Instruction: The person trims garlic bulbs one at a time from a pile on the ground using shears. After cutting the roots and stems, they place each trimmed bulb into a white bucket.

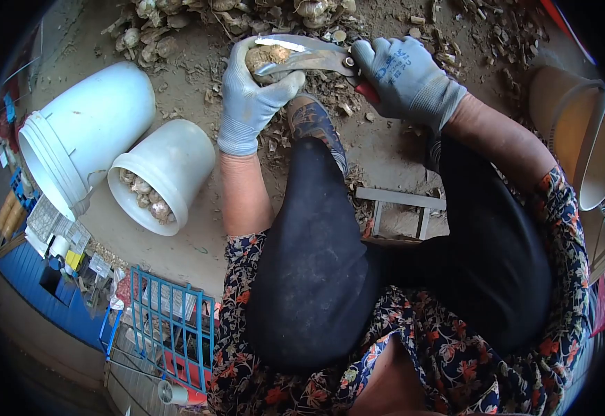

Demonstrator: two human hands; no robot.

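Both hands wear grey-white gloves. My left hand [252,100] is wrapped round a garlic bulb [268,58], whose brownish root side faces me. My right hand [401,75] grips the red handles of a pair of shears [347,62], only partly visible under the fingers. The two metal blades are apart and reach left across the bulb, one along its upper side and one over its lower side. Just above the hands, a heap of garlic bulbs [311,8] with dry stalks lies on the ground.
A small white bucket [184,156] holding garlic lies on its side at left, next to a larger white bucket [108,104]. Another bucket [565,114] is at far right. Dry trimmings litter the ground; a metal frame [399,198] stands between the legs.
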